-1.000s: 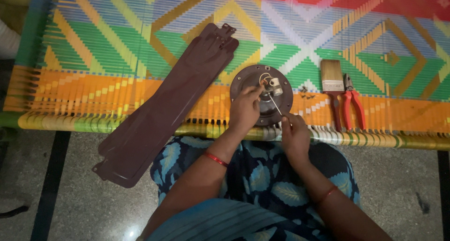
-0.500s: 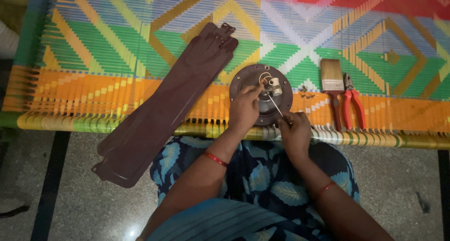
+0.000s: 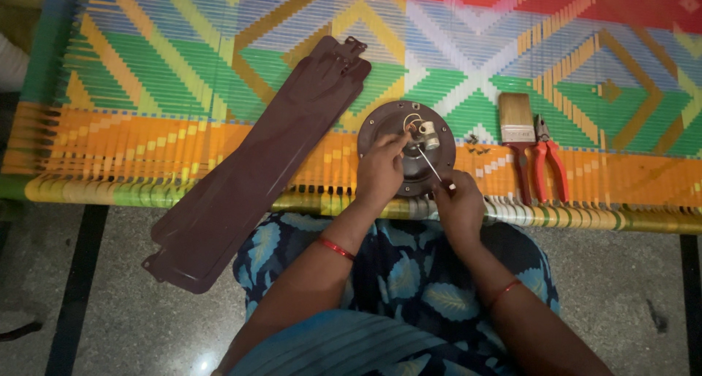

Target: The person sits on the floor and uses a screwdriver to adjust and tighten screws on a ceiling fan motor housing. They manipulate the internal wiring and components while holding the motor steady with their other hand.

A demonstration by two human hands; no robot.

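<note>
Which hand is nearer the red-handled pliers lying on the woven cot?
Right. The right hand sits just left of the pliers, holding a thin tool; the left hand rests farther left on the round fan motor.

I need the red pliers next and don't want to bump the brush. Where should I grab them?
Grip the pliers by the red handles, coming from the near edge of the woven cot. Those handles point toward you, while the jaws lie beside the paintbrush.

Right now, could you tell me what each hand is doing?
Left hand: fingers resting on the fan motor.
Right hand: closed on a screwdriver.
</note>
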